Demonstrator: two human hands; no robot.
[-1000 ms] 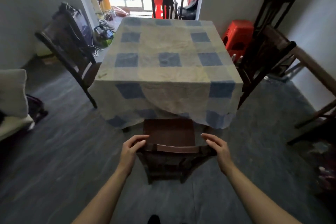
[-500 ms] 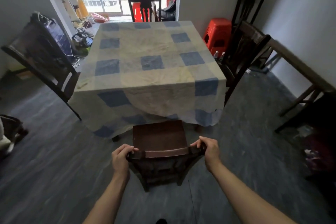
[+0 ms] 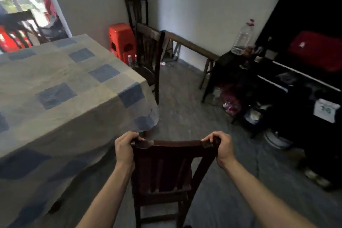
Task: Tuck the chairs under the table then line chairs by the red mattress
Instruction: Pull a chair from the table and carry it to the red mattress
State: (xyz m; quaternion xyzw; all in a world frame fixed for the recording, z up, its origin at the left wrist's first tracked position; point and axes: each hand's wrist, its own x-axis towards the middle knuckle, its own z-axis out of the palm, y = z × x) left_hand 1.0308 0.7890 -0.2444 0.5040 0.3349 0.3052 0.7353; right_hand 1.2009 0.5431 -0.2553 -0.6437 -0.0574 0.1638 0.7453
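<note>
I hold a dark wooden chair (image 3: 166,172) by its top rail, in front of me and clear of the table. My left hand (image 3: 124,147) grips the rail's left end and my right hand (image 3: 221,146) grips its right end. The table (image 3: 61,87) with its beige and blue checked cloth fills the left. A second dark chair (image 3: 149,57) stands at the table's right side, and a third (image 3: 136,10) stands against the back wall. A fourth chair (image 3: 17,27) stands at the table's far end. The red mattress is not clearly in view.
A red plastic stool (image 3: 121,40) sits by the wall behind the second chair. A long wooden bench (image 3: 192,46) runs along the right wall. A dark shelf unit (image 3: 296,79) with a large water bottle (image 3: 242,39) and clutter crowds the right side. Grey floor lies between.
My hands closed round the chair's top rail. The chair came back out from under the table and swung to the right, and my view turned right with it.
</note>
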